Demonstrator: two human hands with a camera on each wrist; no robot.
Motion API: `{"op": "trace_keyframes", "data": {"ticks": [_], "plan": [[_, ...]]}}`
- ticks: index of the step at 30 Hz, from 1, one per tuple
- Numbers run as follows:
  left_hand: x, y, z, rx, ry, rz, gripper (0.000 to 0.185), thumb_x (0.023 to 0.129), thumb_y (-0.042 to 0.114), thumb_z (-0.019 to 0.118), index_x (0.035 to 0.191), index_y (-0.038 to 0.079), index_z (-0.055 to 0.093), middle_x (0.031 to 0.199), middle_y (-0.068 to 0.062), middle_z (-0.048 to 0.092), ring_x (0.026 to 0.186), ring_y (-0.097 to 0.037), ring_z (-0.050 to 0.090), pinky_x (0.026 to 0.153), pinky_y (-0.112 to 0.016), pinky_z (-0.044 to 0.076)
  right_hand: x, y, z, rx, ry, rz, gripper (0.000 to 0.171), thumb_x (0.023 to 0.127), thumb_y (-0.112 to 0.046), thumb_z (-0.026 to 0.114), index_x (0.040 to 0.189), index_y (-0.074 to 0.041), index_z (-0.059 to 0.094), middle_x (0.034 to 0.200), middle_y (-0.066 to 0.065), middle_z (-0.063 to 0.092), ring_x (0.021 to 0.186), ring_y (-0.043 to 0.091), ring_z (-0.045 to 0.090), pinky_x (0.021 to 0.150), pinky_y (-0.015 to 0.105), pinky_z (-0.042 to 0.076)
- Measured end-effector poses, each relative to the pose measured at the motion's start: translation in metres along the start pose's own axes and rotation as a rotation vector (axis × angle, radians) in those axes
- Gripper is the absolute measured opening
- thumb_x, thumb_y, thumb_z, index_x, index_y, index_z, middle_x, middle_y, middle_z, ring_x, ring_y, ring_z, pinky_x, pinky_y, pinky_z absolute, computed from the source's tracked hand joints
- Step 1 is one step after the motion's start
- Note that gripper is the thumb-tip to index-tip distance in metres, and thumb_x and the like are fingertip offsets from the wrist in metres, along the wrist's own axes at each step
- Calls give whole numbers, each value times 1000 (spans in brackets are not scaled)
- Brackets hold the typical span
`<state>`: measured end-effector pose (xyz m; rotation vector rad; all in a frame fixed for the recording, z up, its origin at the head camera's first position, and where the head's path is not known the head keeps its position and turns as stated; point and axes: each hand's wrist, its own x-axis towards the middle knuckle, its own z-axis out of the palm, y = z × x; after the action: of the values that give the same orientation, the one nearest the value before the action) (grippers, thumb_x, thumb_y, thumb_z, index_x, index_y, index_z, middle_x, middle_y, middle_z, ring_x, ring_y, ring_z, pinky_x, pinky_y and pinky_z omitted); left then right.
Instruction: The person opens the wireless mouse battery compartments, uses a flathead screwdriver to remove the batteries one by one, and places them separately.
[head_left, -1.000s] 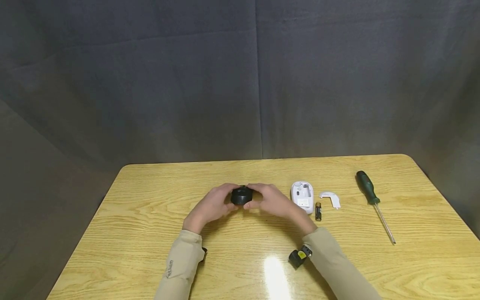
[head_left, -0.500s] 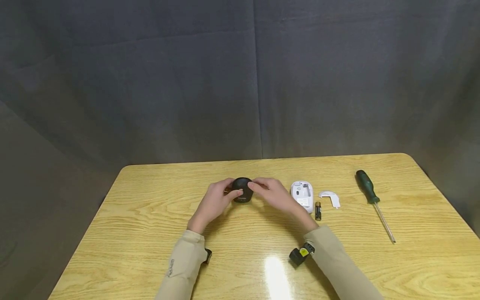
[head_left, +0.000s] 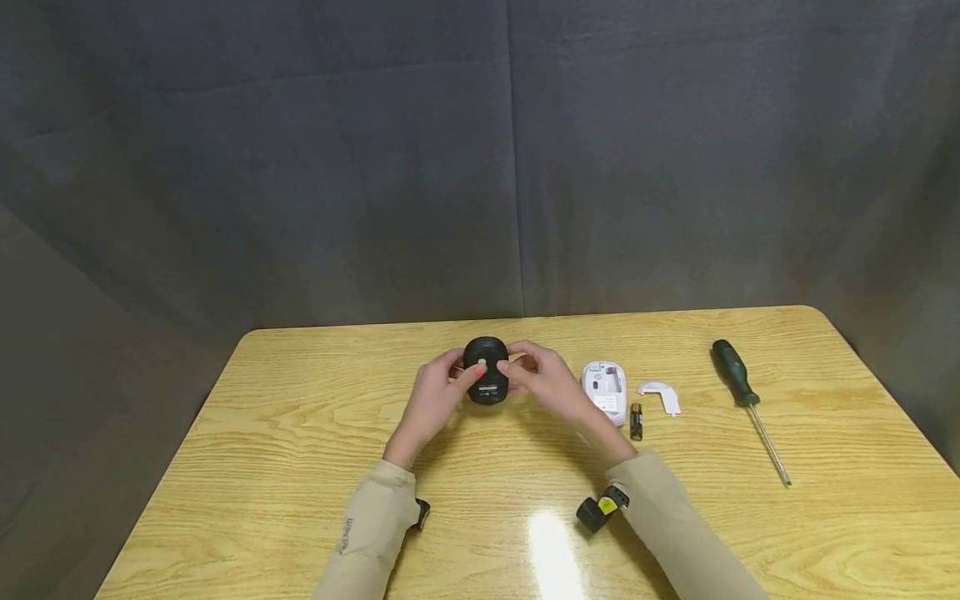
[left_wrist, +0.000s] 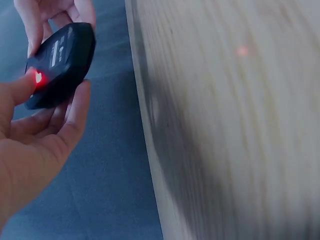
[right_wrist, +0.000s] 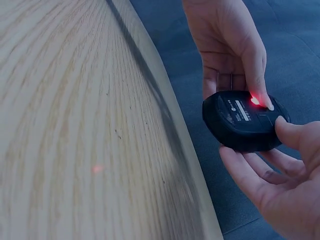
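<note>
A black computer mouse [head_left: 489, 390] is held up between both hands, its underside with a printed label facing the person. My left hand [head_left: 432, 402] grips its left side, thumb on the underside and fingers behind. From the other side my right hand [head_left: 551, 387] pinches it, thumb likewise on the underside. A red light glows beside the left thumb on the mouse [right_wrist: 240, 117] in the right wrist view. The same mouse [left_wrist: 65, 60] appears tilted in the left wrist view, fingers of both hands around it.
To the right lies a white mouse [head_left: 604, 392], underside up with its battery bay exposed. Near it are a black battery [head_left: 636, 422] and a white curved cover [head_left: 660, 397]. A green-handled screwdriver [head_left: 738, 379] lies farther right on the wooden table [head_left: 262, 467].
The black mouse has been tipped up, so its underside now faces the person. Both thumbs have moved onto that underside. The things at the right have stayed put.
</note>
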<state>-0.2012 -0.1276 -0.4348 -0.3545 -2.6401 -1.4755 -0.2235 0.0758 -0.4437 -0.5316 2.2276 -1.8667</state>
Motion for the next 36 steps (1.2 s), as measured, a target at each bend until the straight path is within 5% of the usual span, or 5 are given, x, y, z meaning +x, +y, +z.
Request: {"op": "trace_keyframes", "data": {"ticks": [11,19,36], "plan": [[-1,5,7,-73,18,-77,32,107,26,60,111,-4,69,81,-8,64,68,-16,57,62,-27,51,-2,-9,3,70,59,80,50,98,-7,70,143,4,52,112,23,61,90,22,69,86,56,60],[-2,7,9,-100,40,-84,37,105,20,62,128,-8,63,98,-14,68,80,-19,61,65,-27,55,-2,-11,4,61,84,108,49,99,-7,68,144,3,53,111,23,60,88,21,67,82,50,62],[-3,12,13,-34,33,-60,35,103,19,65,123,-10,65,98,-15,69,85,-22,63,72,-32,54,-2,-9,4,10,86,94,49,101,-7,66,145,7,52,104,23,68,82,23,70,75,53,62]]}}
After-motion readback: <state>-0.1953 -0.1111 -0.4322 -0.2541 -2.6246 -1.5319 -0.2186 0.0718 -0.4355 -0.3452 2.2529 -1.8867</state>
